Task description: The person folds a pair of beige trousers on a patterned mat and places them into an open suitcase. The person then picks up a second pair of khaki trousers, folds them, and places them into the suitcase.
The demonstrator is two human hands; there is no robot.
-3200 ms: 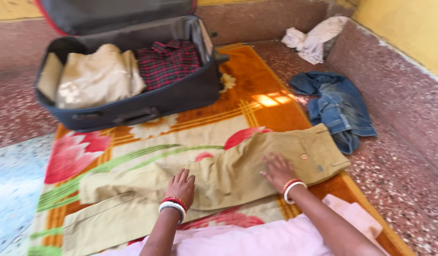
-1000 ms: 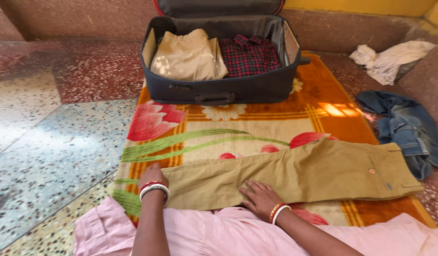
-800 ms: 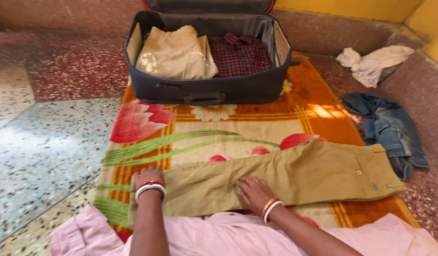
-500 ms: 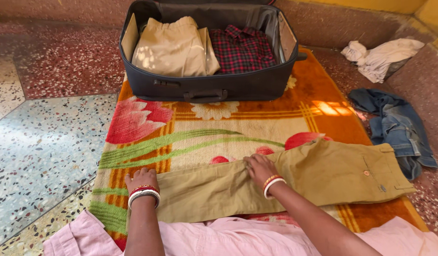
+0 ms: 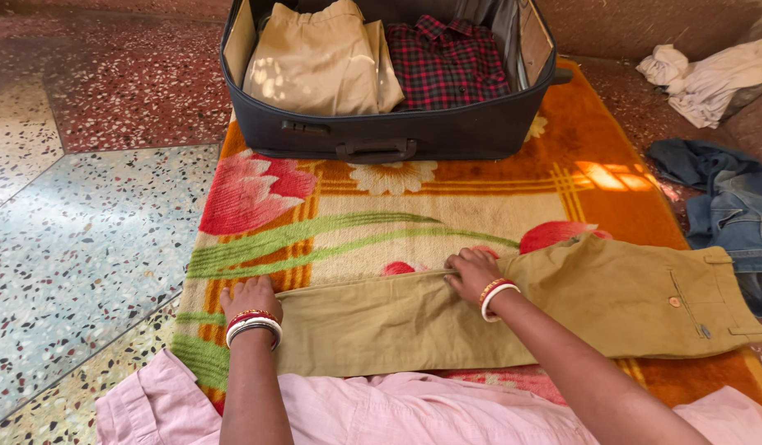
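Left hand: the left hand (image 5: 249, 298) lies flat, fingers spread, pressing the leg end of the khaki trousers (image 5: 513, 309).
Right hand: the right hand (image 5: 473, 274) rests at the trousers' far edge about mid-length, fingers curled onto the cloth; whether they pinch it I cannot tell.
Trousers: laid lengthwise on the flowered rug (image 5: 381, 214), legs stacked, not yet folded across.
Suitcase: the open suitcase (image 5: 397, 132) beyond holds 2 folded garments.
Unpacked: jeans (image 5: 731, 206) and a white cloth (image 5: 706, 78) lie crumpled on the floor.
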